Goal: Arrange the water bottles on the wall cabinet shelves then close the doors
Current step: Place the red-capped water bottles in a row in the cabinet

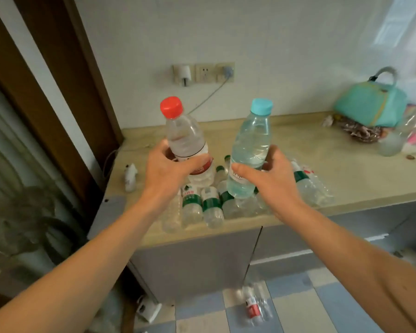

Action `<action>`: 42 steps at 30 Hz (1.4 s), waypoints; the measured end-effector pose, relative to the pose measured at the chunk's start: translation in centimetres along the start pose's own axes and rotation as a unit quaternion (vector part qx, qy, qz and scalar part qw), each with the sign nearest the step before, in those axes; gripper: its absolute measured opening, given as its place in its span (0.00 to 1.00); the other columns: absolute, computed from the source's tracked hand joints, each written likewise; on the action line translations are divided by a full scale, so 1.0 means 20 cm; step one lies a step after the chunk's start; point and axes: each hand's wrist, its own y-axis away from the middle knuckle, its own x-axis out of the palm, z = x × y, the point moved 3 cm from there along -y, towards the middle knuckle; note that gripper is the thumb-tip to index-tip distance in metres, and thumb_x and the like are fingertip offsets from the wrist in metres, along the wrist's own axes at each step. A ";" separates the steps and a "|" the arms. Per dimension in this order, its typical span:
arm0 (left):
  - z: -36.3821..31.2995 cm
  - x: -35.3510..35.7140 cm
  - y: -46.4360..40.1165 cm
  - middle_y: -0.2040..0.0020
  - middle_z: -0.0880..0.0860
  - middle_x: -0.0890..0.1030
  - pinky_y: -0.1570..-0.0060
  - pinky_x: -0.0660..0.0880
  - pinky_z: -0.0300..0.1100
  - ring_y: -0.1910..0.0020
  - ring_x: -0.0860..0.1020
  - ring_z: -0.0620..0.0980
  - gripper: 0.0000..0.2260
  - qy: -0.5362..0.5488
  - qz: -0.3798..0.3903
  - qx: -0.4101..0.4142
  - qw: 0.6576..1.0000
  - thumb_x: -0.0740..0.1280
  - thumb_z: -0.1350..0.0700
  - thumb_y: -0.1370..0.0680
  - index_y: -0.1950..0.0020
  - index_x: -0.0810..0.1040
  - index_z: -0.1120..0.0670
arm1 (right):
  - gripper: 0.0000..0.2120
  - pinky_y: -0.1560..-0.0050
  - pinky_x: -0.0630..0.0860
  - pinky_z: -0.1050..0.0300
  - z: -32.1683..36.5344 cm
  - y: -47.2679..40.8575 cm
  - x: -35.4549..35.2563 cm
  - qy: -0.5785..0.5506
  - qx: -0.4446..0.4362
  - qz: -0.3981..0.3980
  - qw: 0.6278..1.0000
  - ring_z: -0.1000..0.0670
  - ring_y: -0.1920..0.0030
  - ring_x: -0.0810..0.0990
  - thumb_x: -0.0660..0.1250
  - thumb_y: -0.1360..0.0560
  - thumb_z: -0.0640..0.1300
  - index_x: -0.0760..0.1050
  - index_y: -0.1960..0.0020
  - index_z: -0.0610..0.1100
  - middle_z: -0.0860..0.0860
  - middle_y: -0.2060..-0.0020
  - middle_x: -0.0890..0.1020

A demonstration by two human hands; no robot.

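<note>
Holding one bottle in each hand above the counter point(298, 150); hands apart, arms reaching forward from the near edge. Left hand point(165, 170) wraps thumb and fingers round the red-capped bottle point(186, 143) at its label, bottle roughly upright, tipped slightly left, clear of the counter. Right hand point(271, 176) grips the blue-capped bottle point(249, 150) at its lower half, thumb across the front, fingers behind; bottle leans right at the top, also lifted off the counter. Below both hands, near the counter's front edge, a heap of green-labelled bottles point(211, 205) lies on its side, packed close, some touching; more of them trail off to the right of the heap. Small white object point(131, 176) sits on the counter's left end, too blurred to identify. Teal handbag point(370, 104) rests at the counter's far right corner on patterned cloth, with a clear glass point(390, 144) just in front of it. Wall sockets point(203, 73) above the counter's back edge, a cord hanging down from one. On the tiled floor point(298, 306) below the counter, one red-labelled bottle point(253, 306) lies on its side. Grey cupboard doors point(197, 260) under the counter appear closed. Wall cabinet out of view.
</note>
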 end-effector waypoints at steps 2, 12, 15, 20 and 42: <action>-0.17 -0.10 -0.17 0.51 0.42 0.86 0.57 0.78 0.32 0.52 0.84 0.39 0.25 0.009 -0.008 0.037 0.999 0.80 0.43 0.41 0.45 0.81 0.45 | 0.29 0.49 0.82 0.56 0.19 -0.10 0.08 -0.014 -0.024 -0.014 1.000 0.58 0.49 0.85 0.81 0.37 0.56 0.75 0.40 0.54 0.59 0.49 0.85; -1.00 -0.31 -0.91 0.54 0.40 0.85 0.52 0.79 0.40 0.54 0.82 0.38 0.25 0.023 -0.090 0.148 0.985 0.78 0.39 0.42 0.48 0.81 0.42 | 0.24 0.56 0.80 0.63 1.07 -0.69 0.14 -0.054 -0.145 -0.056 0.986 0.59 0.54 0.85 0.83 0.37 0.50 0.77 0.45 0.51 0.59 0.54 0.86; -1.22 -0.29 -1.10 0.55 0.39 0.84 0.54 0.78 0.38 0.52 0.82 0.39 0.20 0.031 -0.118 0.169 0.978 0.80 0.42 0.39 0.50 0.80 0.40 | 0.22 0.67 0.77 0.71 1.29 -0.91 0.08 -0.059 -0.192 -0.037 0.979 0.62 0.59 0.85 0.83 0.35 0.48 0.77 0.46 0.51 0.63 0.58 0.86; -1.51 -0.23 -1.34 0.53 0.42 0.84 0.51 0.81 0.45 0.50 0.82 0.43 0.16 0.047 -0.148 0.196 0.968 0.82 0.50 0.34 0.50 0.81 0.42 | 0.21 0.64 0.79 0.69 1.57 -1.25 -0.02 -0.085 -0.253 0.000 0.964 0.61 0.56 0.85 0.81 0.33 0.46 0.77 0.44 0.51 0.61 0.54 0.86; -1.71 -0.32 -2.19 0.46 0.49 0.81 0.57 0.79 0.45 0.53 0.80 0.46 0.23 -0.034 -0.203 0.190 0.960 0.77 0.42 0.28 0.40 0.73 0.48 | 0.19 0.45 0.83 0.43 2.03 -2.19 0.25 -0.046 -0.218 -0.004 0.975 0.47 0.50 0.85 0.77 0.28 0.50 0.78 0.41 0.46 0.49 0.50 0.85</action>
